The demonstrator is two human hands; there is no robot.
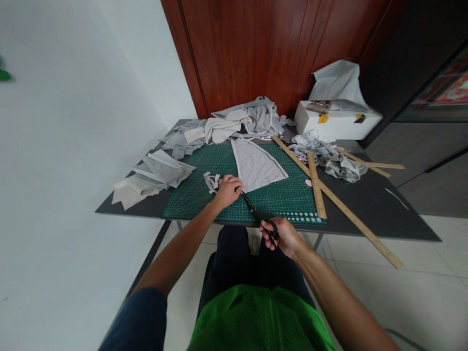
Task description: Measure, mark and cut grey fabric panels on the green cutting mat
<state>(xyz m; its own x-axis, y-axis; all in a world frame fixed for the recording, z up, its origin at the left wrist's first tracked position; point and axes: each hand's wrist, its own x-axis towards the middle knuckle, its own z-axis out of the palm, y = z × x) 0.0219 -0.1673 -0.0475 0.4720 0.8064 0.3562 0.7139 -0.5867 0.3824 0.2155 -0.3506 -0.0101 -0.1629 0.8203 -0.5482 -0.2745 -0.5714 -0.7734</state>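
A light grey, fan-shaped piece of fabric (258,165) lies on the green cutting mat (197,195). At its lower left corner is my left hand (229,189), fingers bent together over the fabric's edge; whatever they pinch is too small to make out. Black scissors (252,208) point up and left from my right hand (280,235), whose fingers are wrapped round the handles. The scissor tips reach the fabric corner beside my left fingers. Small fabric scraps (211,182) lie just left of my left hand.
Folded grey fabric (161,170) lies at the table's left, with heaped cloth (252,119) along the back. A long wooden ruler (351,214) crosses a shorter one (316,187) and overhangs the front edge. A white box (336,124) stands at the back right, near more scraps (341,165).
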